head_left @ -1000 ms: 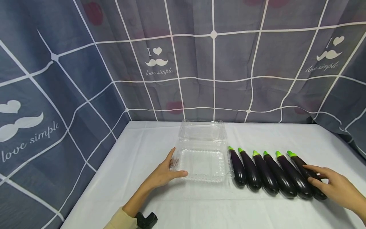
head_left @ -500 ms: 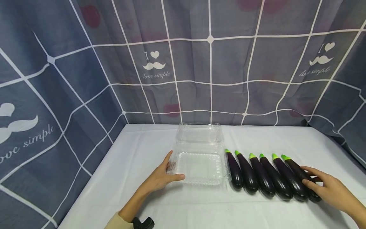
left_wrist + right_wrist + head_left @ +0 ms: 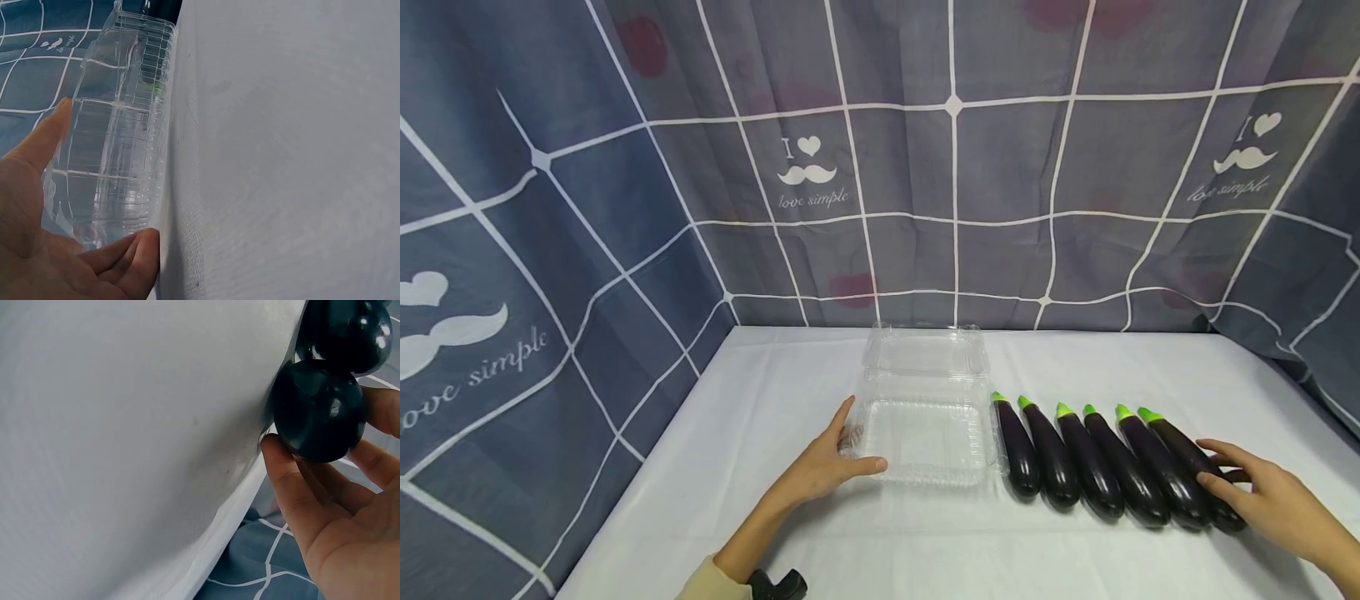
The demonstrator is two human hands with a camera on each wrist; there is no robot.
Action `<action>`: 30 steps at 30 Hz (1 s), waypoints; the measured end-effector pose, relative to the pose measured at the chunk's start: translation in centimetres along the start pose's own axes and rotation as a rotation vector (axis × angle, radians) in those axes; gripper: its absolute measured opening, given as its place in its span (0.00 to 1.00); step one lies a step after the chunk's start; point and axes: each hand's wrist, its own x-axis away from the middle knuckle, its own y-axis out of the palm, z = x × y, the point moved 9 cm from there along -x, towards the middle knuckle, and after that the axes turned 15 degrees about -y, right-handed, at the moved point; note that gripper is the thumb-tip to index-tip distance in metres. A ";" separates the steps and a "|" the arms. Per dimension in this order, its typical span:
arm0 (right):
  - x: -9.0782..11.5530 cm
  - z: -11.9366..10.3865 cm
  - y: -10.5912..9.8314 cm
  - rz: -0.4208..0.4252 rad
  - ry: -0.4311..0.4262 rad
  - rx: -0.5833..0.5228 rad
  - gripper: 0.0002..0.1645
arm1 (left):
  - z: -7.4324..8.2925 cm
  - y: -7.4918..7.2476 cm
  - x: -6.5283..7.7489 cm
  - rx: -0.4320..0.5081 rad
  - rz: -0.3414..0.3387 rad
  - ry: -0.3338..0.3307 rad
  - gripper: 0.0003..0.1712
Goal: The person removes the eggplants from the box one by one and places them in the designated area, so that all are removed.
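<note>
A clear plastic clamshell container (image 3: 927, 433) lies with its lid folded back on the white table. My left hand (image 3: 823, 467) rests against the container's left side, thumb and fingers spread along it. In the left wrist view, that hand's fingertips (image 3: 145, 250) touch the container's lower edge. Several dark purple eggplants with green tops lie in a slanted row to the right. My right hand (image 3: 1262, 500) grips the rightmost eggplant (image 3: 1183, 446) near its thick end. In the right wrist view, fingers and thumb surround the rounded end of this eggplant (image 3: 319, 412).
The leftmost eggplant (image 3: 1018, 450) lies right beside the container's right edge. Behind the white table (image 3: 910, 550) hangs a grey checked curtain (image 3: 917, 175), and another side of it closes off the left. A black strap piece (image 3: 778, 585) sits at the left wrist.
The head view has shifted slightly, so everything sits a little lower and further left. Both hands keep their places at the container and the rightmost eggplant.
</note>
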 end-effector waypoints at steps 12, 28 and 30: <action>0.1 0.3 0.0 0.041 -0.010 -0.010 0.30 | 0.0 0.2 -0.4 -0.014 -0.005 0.022 0.66; 0.1 0.2 -0.2 0.072 0.009 -0.007 0.32 | -0.2 0.2 -0.7 -0.025 -0.015 0.045 0.65; 0.0 -0.2 -0.6 0.116 0.000 0.008 0.31 | -0.3 0.1 -0.6 -0.029 -0.019 0.054 0.66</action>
